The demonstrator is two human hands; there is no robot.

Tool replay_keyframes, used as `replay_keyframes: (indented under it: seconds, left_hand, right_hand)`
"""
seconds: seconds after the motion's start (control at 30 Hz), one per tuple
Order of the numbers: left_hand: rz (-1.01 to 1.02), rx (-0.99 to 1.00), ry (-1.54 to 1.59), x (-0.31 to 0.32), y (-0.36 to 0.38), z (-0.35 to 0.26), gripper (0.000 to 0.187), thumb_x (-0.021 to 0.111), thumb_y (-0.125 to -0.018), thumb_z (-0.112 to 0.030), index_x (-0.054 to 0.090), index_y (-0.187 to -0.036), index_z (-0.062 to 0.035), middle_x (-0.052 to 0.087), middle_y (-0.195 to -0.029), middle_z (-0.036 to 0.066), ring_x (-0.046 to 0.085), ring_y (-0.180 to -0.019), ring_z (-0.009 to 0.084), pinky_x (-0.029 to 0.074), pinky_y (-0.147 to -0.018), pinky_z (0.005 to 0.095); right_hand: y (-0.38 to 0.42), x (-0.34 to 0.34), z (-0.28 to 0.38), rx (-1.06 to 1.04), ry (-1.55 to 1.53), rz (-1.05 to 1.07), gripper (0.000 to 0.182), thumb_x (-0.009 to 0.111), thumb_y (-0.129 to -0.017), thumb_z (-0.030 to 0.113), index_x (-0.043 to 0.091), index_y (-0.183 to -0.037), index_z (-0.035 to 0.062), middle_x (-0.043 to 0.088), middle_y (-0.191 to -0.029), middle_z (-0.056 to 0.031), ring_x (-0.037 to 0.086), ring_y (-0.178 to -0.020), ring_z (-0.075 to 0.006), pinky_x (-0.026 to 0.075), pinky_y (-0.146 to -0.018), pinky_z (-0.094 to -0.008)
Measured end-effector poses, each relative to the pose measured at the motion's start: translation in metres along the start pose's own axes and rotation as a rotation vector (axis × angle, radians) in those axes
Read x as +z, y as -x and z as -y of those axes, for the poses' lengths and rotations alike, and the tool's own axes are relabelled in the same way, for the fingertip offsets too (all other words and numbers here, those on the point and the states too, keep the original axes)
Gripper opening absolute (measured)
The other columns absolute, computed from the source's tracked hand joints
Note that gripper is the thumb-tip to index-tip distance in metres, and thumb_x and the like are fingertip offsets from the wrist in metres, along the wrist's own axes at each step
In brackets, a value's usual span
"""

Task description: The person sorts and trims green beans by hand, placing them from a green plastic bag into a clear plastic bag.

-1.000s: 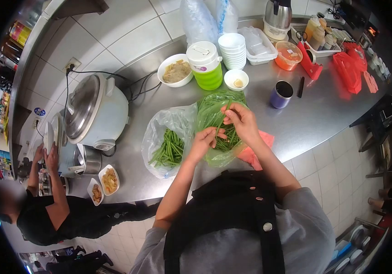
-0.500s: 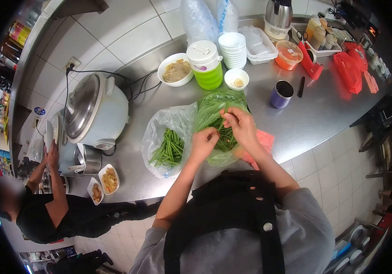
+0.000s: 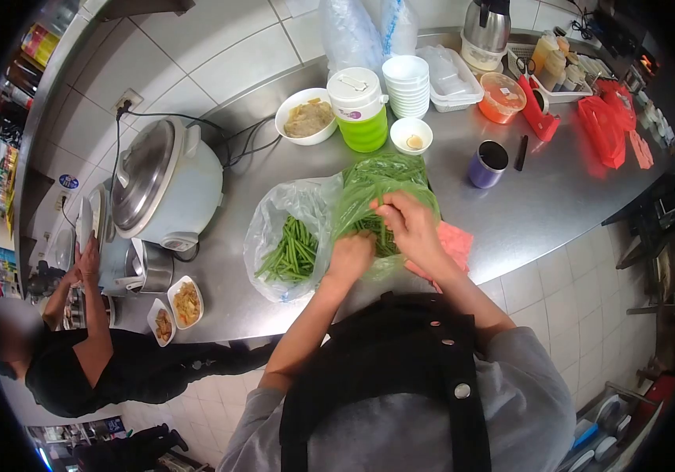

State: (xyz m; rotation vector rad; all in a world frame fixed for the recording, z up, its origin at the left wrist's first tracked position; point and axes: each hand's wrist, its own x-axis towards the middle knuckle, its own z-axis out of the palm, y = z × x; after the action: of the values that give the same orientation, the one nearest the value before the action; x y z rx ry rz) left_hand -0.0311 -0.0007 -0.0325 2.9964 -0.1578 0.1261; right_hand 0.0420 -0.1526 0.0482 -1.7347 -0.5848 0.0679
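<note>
A green plastic bag (image 3: pixel 377 179) full of green beans lies on the steel counter (image 3: pixel 534 204) in front of me. My right hand (image 3: pixel 405 223) reaches into its mouth, fingers closed around a few beans. My left hand (image 3: pixel 349 256) is bunched at the bag's left rim, pinching the plastic or a bean; which one I cannot tell. Left of it a clear plastic bag (image 3: pixel 282 216) lies open with cut green beans (image 3: pixel 294 252) inside.
A rice cooker (image 3: pixel 160 185) stands at the left, its cord running to the wall. Behind the bags are a bowl of food (image 3: pixel 304 116), a green jug (image 3: pixel 361 110), stacked white bowls (image 3: pixel 407 82) and a purple cup (image 3: pixel 485 163). Another person (image 3: pixel 78 346) works at lower left.
My right hand has dropped from holding a bean up above the bag down into its mouth. My left hand has moved lower along the bag's edge.
</note>
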Motion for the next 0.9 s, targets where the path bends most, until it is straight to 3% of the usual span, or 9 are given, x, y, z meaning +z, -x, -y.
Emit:
replay_keyframes:
  seconds: [0.13, 0.2, 0.27, 0.33, 0.4, 0.5, 0.57, 0.67, 0.9]
  left_hand:
    - [0.046, -0.096, -0.028, 0.019, 0.003, 0.007, 0.011, 0.059, -0.082, -0.012, 0.066, -0.087, -0.0054, 0.066, -0.087, 0.011, 0.067, -0.084, 0.0281, 0.053, -0.071, 0.0421]
    - [-0.299, -0.087, 0.037, 0.033, -0.003, 0.013, 0.013, 0.058, -0.083, -0.012, 0.066, -0.091, -0.0047, 0.067, -0.089, 0.012, 0.068, -0.083, 0.0299, 0.053, -0.07, 0.0429]
    - [-0.648, -0.077, 0.106, 0.044, -0.008, 0.018, 0.016, 0.057, -0.083, -0.012, 0.066, -0.094, -0.0041, 0.067, -0.091, 0.013, 0.068, -0.082, 0.0316, 0.053, -0.069, 0.0438]
    - [-0.823, -0.065, 0.133, 0.04, -0.004, 0.026, 0.017, 0.057, -0.084, -0.012, 0.066, -0.095, -0.0037, 0.067, -0.091, 0.013, 0.068, -0.082, 0.0325, 0.054, -0.068, 0.0443]
    - [-0.138, -0.131, 0.085, 0.029, 0.013, 0.04, 0.025, 0.055, -0.084, -0.008, 0.065, -0.107, -0.0024, 0.066, -0.099, 0.016, 0.067, -0.08, 0.0361, 0.054, -0.068, 0.0457]
    - [0.07, -0.135, 0.075, -0.012, 0.01, 0.029, 0.033, 0.053, -0.084, -0.004, 0.063, -0.115, -0.004, 0.065, -0.106, 0.017, 0.067, -0.083, 0.0367, 0.054, -0.071, 0.0472]
    - [0.039, -0.122, 0.08, -0.017, 0.007, 0.022, 0.035, 0.052, -0.083, -0.003, 0.063, -0.116, -0.0057, 0.065, -0.108, 0.017, 0.067, -0.085, 0.0369, 0.054, -0.072, 0.0474]
    - [-0.045, -0.126, 0.137, -0.027, -0.003, 0.015, 0.039, 0.054, -0.083, -0.002, 0.064, -0.12, -0.0083, 0.066, -0.107, 0.016, 0.066, -0.09, 0.0376, 0.053, -0.075, 0.0477]
    - [-0.025, -0.125, 0.269, -0.047, -0.012, 0.012, 0.026, 0.058, -0.089, -0.01, 0.067, -0.113, -0.0066, 0.066, -0.105, 0.017, 0.064, -0.09, 0.0388, 0.051, -0.076, 0.0468]
  right_hand:
    - [-0.004, 0.005, 0.054, -0.166, -0.306, 0.128, 0.017, 0.054, -0.093, -0.002, 0.064, -0.106, -0.003, 0.063, -0.104, -0.0114, 0.064, -0.075, -0.0144, 0.051, -0.07, -0.0275]
    - [-0.01, 0.026, 0.066, -0.271, -0.422, 0.127, 0.021, 0.054, -0.091, -0.004, 0.063, -0.11, -0.0024, 0.063, -0.11, -0.0136, 0.066, -0.078, -0.0178, 0.052, -0.073, -0.0299]
    - [-0.019, 0.047, 0.065, -0.527, -0.324, 0.201, 0.022, 0.056, -0.089, -0.002, 0.063, -0.11, -0.0026, 0.063, -0.096, -0.0148, 0.064, -0.074, -0.0327, 0.05, -0.068, -0.0399]
    - [-0.029, 0.041, 0.036, -0.468, -0.182, 0.331, 0.023, 0.056, -0.087, 0.001, 0.064, -0.108, -0.0017, 0.066, -0.097, -0.0167, 0.064, -0.076, -0.0376, 0.05, -0.071, -0.0429]
    - [-0.039, 0.025, 0.019, -0.223, 0.148, 0.672, 0.021, 0.059, -0.086, 0.004, 0.064, -0.105, -0.0007, 0.067, -0.094, -0.0183, 0.067, -0.077, -0.0316, 0.053, -0.076, -0.0381]
    - [-0.038, 0.021, -0.015, 0.021, 0.462, 1.046, 0.018, 0.061, -0.085, 0.011, 0.064, -0.098, -0.0015, 0.067, -0.082, -0.0217, 0.067, -0.076, -0.0352, 0.053, -0.075, -0.0409]
    - [-0.014, 0.04, -0.062, 0.085, 0.688, 0.604, 0.015, 0.063, -0.084, 0.011, 0.063, -0.093, -0.0019, 0.066, -0.092, -0.0228, 0.067, -0.084, -0.0362, 0.053, -0.076, -0.0448]
    - [0.007, 0.06, -0.094, 0.039, 0.644, 0.321, 0.014, 0.064, -0.081, 0.008, 0.064, -0.091, -0.001, 0.063, -0.099, -0.0223, 0.066, -0.094, -0.0354, 0.053, -0.08, -0.047]
    - [0.004, 0.034, -0.084, 0.093, 0.345, 0.377, 0.017, 0.068, -0.082, 0.014, 0.068, -0.096, 0.0059, 0.069, -0.096, -0.0148, 0.067, -0.087, -0.0327, 0.052, -0.076, -0.0433]
